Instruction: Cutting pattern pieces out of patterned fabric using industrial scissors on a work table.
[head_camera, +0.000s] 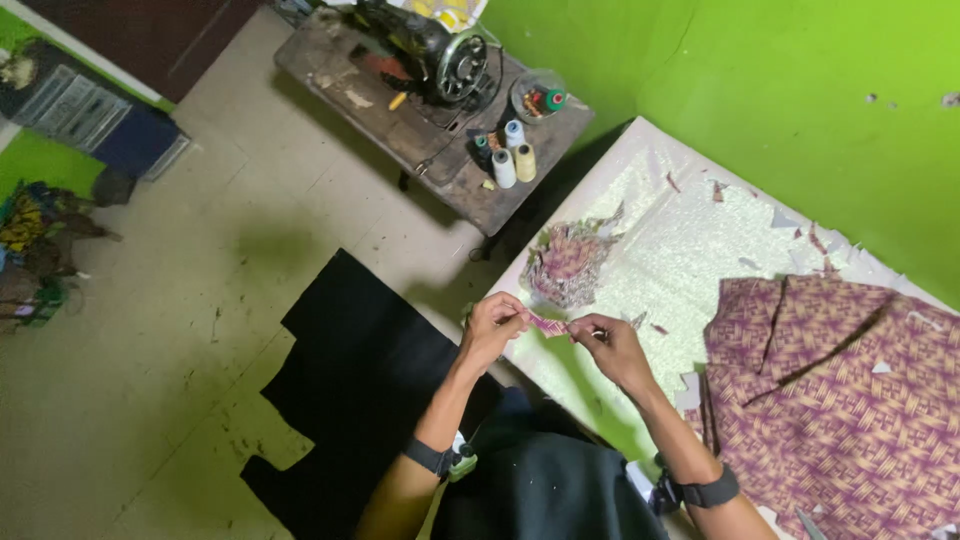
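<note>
Both hands, left hand (492, 328) and right hand (612, 340), pinch a small patterned fabric strip (548, 324) over the worktop (680, 250) edge; scrap pile (567, 262) at twelve o'clock. Folding seems underway; steady fingertip control comes next.

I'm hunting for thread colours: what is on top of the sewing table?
On the sewing table stand a black sewing machine, three thread cones in white, pale blue and yellow, a small green spool and a round container of spools. What lies behind the machine is hidden.
</note>
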